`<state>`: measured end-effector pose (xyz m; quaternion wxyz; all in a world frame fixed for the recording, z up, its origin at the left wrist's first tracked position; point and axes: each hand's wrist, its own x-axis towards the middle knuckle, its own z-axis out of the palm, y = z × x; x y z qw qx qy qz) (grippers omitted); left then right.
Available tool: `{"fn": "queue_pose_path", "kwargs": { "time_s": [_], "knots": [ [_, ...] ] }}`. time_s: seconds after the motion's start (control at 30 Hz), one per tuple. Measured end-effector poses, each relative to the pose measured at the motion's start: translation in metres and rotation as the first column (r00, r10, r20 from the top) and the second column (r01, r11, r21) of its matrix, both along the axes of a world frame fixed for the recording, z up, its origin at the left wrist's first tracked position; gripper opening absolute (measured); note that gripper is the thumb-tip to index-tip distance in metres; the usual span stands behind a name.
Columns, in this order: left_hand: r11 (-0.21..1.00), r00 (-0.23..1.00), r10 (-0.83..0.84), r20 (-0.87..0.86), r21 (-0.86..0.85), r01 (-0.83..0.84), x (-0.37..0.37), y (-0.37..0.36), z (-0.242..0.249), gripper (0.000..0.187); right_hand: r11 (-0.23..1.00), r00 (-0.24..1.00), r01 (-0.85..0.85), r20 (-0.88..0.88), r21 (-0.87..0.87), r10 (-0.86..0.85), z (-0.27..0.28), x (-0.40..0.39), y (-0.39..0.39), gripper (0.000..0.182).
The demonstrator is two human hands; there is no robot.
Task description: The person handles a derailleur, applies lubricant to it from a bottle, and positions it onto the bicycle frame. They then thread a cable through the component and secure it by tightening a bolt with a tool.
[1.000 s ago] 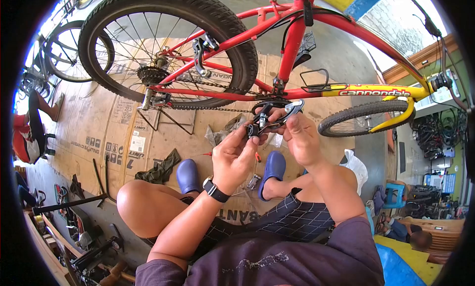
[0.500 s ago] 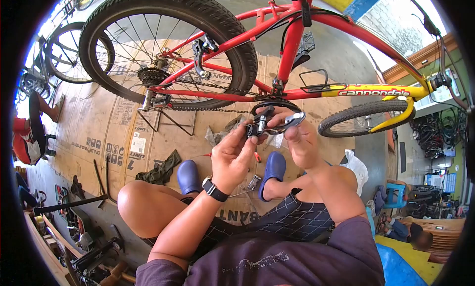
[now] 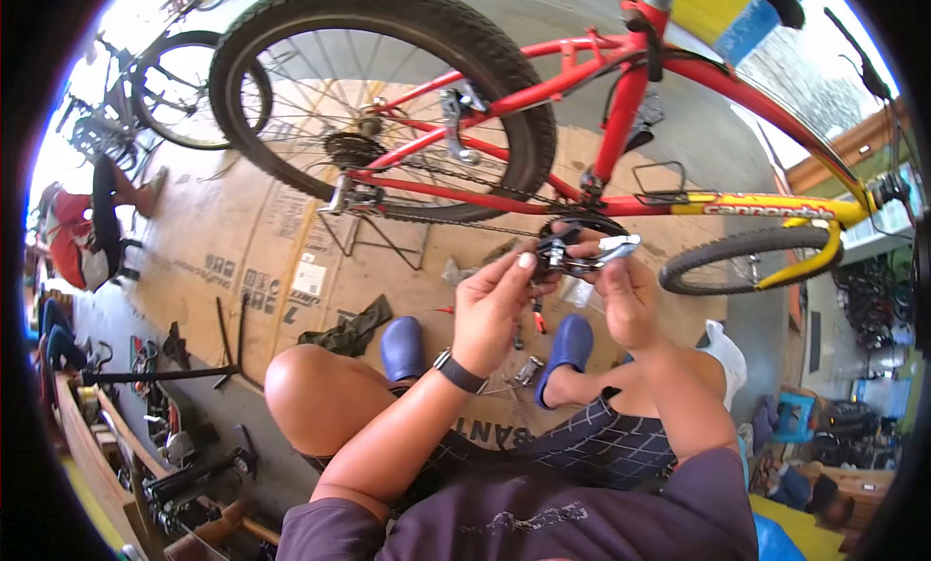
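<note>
In front of my body my two hands hold a small black and silver bicycle part that looks like a front derailleur (image 3: 570,255). The fingers of my left hand (image 3: 490,314) are closed on its black end, thumb on top. My right hand (image 3: 626,304) grips the silver end between thumb and fingers. Fingers hide some of the part. Just beyond it is the red and yellow bicycle (image 3: 621,125), with its chainring (image 3: 582,224) partly behind my fingertips.
Flattened cardboard (image 3: 281,241) covers the floor under the bicycle. Between my blue clogs (image 3: 401,348) lie small tools and a silver metal part (image 3: 529,370). A dark cloth (image 3: 354,328) is at left. A person in red (image 3: 73,231) is at far left; another is at lower right.
The view has shifted, so the bicycle and my hands appear farther right and slightly lower. My hands have turned the derailleur a little; both still hold it.
</note>
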<state>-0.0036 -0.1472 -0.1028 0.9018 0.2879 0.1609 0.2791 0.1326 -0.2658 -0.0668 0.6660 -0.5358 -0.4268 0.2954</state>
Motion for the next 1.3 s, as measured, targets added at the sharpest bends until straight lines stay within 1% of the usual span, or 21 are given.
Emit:
{"fn": "queue_pose_path", "kwargs": {
  "time_s": [0.03, 0.17, 0.23, 0.3, 0.4, 0.43, 0.5, 0.53, 0.57, 0.63, 0.67, 0.77, 0.87, 0.93, 1.03, 1.1, 1.13, 1.2, 1.23, 1.27, 1.3],
  "knots": [
    [0.999, 1.000, -0.012, 0.018, -0.045, 0.013, 0.000, 0.001, 0.001, 0.036, 1.000, 0.996, -0.024, -0.088, 0.018, 0.025, 0.003, -0.003, 0.001, 0.043],
    [0.980, 0.996, -0.078, 0.036, -0.178, 0.083, 0.000, 0.003, 0.009, 0.034, 0.996, 0.984, -0.050, -0.167, 0.074, 0.062, 0.006, -0.002, 0.002, 0.045],
    [0.954, 0.966, -0.246, 0.080, -0.157, 0.256, -0.003, 0.009, 0.007, 0.032, 0.990, 0.971, -0.047, -0.227, 0.133, 0.077, 0.008, -0.003, 0.007, 0.043],
    [0.943, 0.953, -0.299, 0.039, -0.137, 0.302, -0.003, 0.010, 0.003, 0.033, 0.993, 0.963, -0.013, -0.265, 0.114, 0.043, 0.007, 0.001, 0.008, 0.044],
    [0.987, 0.988, -0.150, 0.032, -0.060, 0.152, -0.003, 0.013, 0.006, 0.030, 0.997, 0.973, 0.077, -0.217, 0.000, -0.075, 0.017, -0.003, 0.010, 0.044],
    [0.997, 0.996, -0.078, 0.033, 0.005, 0.078, -0.004, 0.015, 0.006, 0.028, 0.990, 0.980, 0.123, -0.146, -0.069, -0.132, 0.020, -0.004, 0.013, 0.039],
    [0.992, 1.000, 0.025, 0.005, 0.124, -0.025, -0.008, 0.024, 0.001, 0.026, 0.930, 0.948, 0.218, 0.292, -0.296, -0.129, 0.029, -0.004, 0.006, 0.031],
    [0.985, 0.996, 0.089, -0.008, 0.146, -0.087, -0.009, 0.025, 0.007, 0.025, 0.935, 0.781, 0.244, 0.624, -0.259, -0.030, 0.036, -0.003, 0.000, 0.027],
    [0.974, 0.988, 0.155, -0.021, 0.171, -0.149, -0.010, 0.026, 0.014, 0.025, 0.942, 0.500, 0.250, 0.863, -0.222, 0.070, 0.045, -0.001, -0.005, 0.025],
    [0.945, 0.978, 0.209, 0.017, 0.253, -0.207, -0.012, 0.034, 0.007, 0.025, 0.986, 0.282, 0.125, 0.957, -0.106, 0.067, 0.071, -0.025, -0.013, 0.028],
    [0.930, 0.968, 0.250, 0.009, 0.277, -0.242, -0.012, 0.033, 0.011, 0.028, 0.984, 0.296, 0.057, 0.944, -0.169, 0.145, 0.091, -0.040, -0.021, 0.020],
    [0.936, 0.968, 0.248, -0.026, 0.265, -0.232, -0.018, 0.036, -0.001, 0.030, 0.980, 0.278, 0.047, 0.945, -0.195, 0.175, 0.108, -0.074, -0.041, 0.015],
    [0.928, 0.955, 0.283, -0.090, 0.275, -0.250, -0.024, 0.036, -0.014, 0.032, 0.924, 0.230, 0.040, 0.903, -0.381, 0.363, 0.123, -0.096, -0.055, 0.034],
    [0.904, 0.948, 0.301, -0.102, 0.347, -0.250, -0.026, 0.039, -0.017, 0.033, 0.850, 0.136, 0.052, 0.847, -0.524, 0.514, 0.144, -0.093, -0.056, 0.051],
    [0.901, 0.940, 0.318, -0.124, 0.348, -0.259, -0.024, 0.041, -0.017, 0.036, 0.743, 0.176, -0.175, 0.722, -0.646, 0.670, 0.154, -0.074, -0.048, 0.036],
    [0.873, 0.939, 0.316, -0.134, 0.429, -0.233, -0.023, 0.038, -0.010, 0.038, 0.974, 0.335, -0.081, 0.915, -0.210, 0.226, 0.100, -0.093, -0.055, 0.013],
    [0.863, 0.936, 0.333, -0.117, 0.438, -0.252, -0.021, 0.035, -0.007, 0.037, 0.891, 0.335, -0.161, 0.826, -0.425, 0.454, 0.104, -0.089, -0.050, 0.013],
    [0.821, 0.919, 0.381, -0.107, 0.497, -0.282, -0.018, 0.028, 0.008, 0.033, 0.824, 0.408, -0.250, 0.717, -0.508, 0.566, 0.080, -0.085, -0.041, 0.010],
    [0.783, 0.902, 0.425, -0.080, 0.533, -0.321, -0.016, 0.027, 0.021, 0.031, 0.835, 0.446, -0.240, 0.708, -0.496, 0.548, 0.037, -0.075, -0.033, 0.012],
    [0.770, 0.885, 0.458, -0.083, 0.535, -0.348, -0.018, 0.029, 0.023, 0.025, 0.732, 0.531, -0.216, 0.551, -0.647, 0.644, 0.013, -0.071, -0.030, 0.008],
    [0.756, 0.923, 0.385, -0.031, 0.584, -0.296, -0.020, 0.026, 0.030, 0.020, 0.600, 0.426, -0.080, 0.517, -0.796, 0.742, -0.011, -0.067, -0.021, 0.009]
  ]
}}
